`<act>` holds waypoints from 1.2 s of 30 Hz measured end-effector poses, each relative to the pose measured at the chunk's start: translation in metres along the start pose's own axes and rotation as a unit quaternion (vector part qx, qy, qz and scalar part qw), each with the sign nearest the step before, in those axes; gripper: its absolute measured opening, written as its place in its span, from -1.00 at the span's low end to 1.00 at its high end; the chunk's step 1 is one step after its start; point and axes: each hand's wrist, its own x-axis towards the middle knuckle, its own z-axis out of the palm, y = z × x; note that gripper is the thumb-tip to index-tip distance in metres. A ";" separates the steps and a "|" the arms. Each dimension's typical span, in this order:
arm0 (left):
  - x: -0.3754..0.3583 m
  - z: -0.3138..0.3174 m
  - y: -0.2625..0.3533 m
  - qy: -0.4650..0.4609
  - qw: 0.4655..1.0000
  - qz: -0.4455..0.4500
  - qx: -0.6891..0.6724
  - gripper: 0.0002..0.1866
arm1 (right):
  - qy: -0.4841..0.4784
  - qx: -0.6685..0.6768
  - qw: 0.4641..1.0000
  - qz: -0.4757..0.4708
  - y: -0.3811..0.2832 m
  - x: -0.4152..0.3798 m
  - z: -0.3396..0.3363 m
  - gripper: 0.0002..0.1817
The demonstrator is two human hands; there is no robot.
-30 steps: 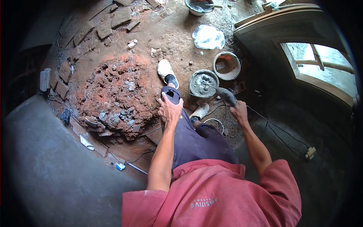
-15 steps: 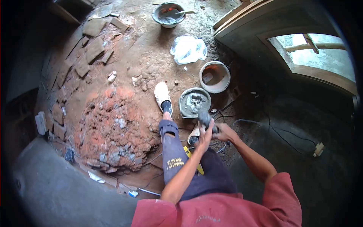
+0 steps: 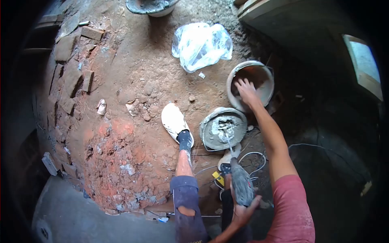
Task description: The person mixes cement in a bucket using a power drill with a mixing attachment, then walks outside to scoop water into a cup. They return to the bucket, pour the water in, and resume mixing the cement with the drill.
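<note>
Head view: two buckets stood close together on the dirt floor (image 3: pixel 150 60).
Left hand (image 3: pixel 244 214): its grip was closed round the near end of the drill (image 3: pixel 242 188).
Drill: slanted to the far side, its rod (image 3: pixel 229 143) reached into the near bucket (image 3: pixel 201 128) of grey mix (image 3: pixel 223 124).
Right hand (image 3: pixel 248 94): its grip was empty-looking, fingers spread over the far bucket (image 3: pixel 242 65); contact with the inside could not be told.
Plastic bag (image 3: pixel 202 44): it lay far left of the far bucket.
</note>
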 end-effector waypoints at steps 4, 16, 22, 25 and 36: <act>-0.001 0.002 0.040 0.008 0.997 -0.002 0.072 0.25 | -0.063 -0.037 0.996 0.056 0.001 0.021 0.017 -0.55; 0.013 0.012 0.042 -0.017 0.999 0.032 0.032 0.33 | 0.143 0.269 0.952 0.046 0.050 -0.041 0.009 -0.59; 0.015 0.008 0.040 -0.030 0.997 0.045 0.049 0.33 | 0.047 0.302 0.950 0.066 0.043 -0.026 0.027 -0.56; 0.014 0.005 0.038 -0.038 0.996 0.049 0.064 0.34 | 0.064 0.304 0.948 0.067 0.042 -0.021 0.034 -0.54; 0.016 0.007 0.035 -0.042 0.997 0.056 0.016 0.37 | 0.083 0.512 0.849 0.097 0.041 -0.067 -0.003 -0.25</act>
